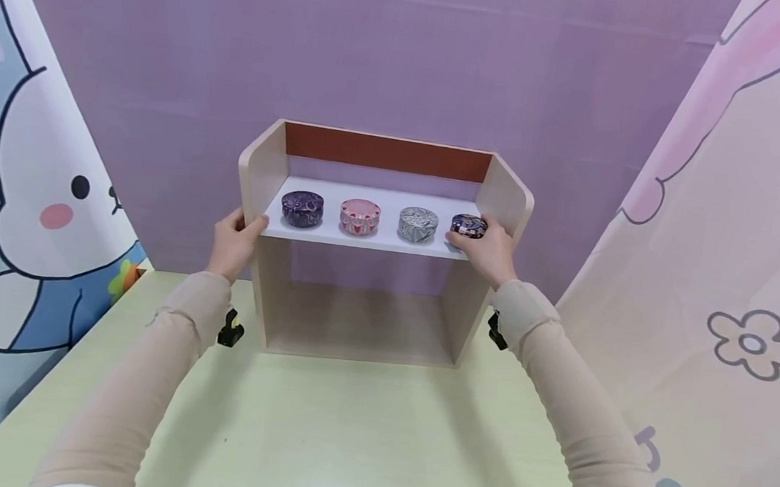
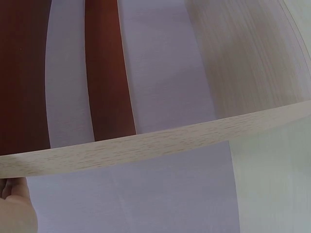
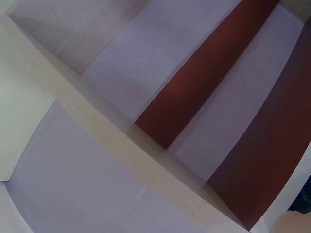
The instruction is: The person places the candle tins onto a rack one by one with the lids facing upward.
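A light wooden shelf unit (image 1: 260, 168) stands on the pale green table (image 1: 351, 435). Its white shelf board (image 1: 377, 239) carries a purple tin (image 1: 301, 209), a pink tin (image 1: 359, 217), a grey tin (image 1: 418, 224) and a dark patterned tin (image 1: 468, 225). My left hand (image 1: 234, 243) grips the unit's left side panel, thumb on the shelf's front edge. My right hand (image 1: 486, 248) holds the dark patterned tin at the shelf's right end. The left wrist view shows the wooden edge (image 2: 146, 145) close up, the right wrist view another wooden edge (image 3: 112, 145).
A purple backdrop (image 1: 401, 65) hangs behind the unit. Cartoon-printed curtains close in at left (image 1: 37, 199) and right (image 1: 731, 257). Black clamps (image 1: 230, 330) sit at the unit's lower sides. The lower compartment (image 1: 359, 309) holds nothing.
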`<state>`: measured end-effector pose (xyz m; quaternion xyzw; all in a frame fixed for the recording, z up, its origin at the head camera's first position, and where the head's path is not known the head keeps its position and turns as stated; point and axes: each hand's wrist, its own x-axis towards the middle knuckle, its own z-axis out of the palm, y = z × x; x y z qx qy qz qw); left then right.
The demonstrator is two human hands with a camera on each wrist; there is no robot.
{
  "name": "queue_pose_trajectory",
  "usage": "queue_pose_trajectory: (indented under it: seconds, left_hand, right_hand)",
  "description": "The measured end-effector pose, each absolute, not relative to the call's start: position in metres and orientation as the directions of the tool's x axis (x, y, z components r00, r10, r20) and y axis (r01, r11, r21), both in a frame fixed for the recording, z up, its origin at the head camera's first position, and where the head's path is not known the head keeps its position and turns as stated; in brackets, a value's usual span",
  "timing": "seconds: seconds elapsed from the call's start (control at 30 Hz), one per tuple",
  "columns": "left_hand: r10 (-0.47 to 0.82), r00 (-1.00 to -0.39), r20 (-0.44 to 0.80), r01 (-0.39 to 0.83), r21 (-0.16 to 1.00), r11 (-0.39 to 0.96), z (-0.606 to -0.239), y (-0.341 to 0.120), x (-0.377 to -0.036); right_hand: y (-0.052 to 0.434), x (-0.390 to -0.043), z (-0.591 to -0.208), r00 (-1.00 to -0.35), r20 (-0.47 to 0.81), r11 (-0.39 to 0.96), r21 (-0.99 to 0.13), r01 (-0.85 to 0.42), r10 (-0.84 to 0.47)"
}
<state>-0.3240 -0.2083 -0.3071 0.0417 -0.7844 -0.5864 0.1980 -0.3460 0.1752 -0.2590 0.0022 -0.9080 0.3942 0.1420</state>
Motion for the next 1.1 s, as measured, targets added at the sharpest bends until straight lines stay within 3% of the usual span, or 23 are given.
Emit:
queue_pose_trajectory:
  seconds: [1.1]
  left_hand:
    - [-0.321, -0.916, 0.241, 0.154, 0.949, 0.275, -0.3057, -0.2058, -0.3240]
  right_hand:
    - [0.1761, -0.3408, -0.2574, -0.963, 0.250, 0.647, -0.752, -0.128, 0.099]
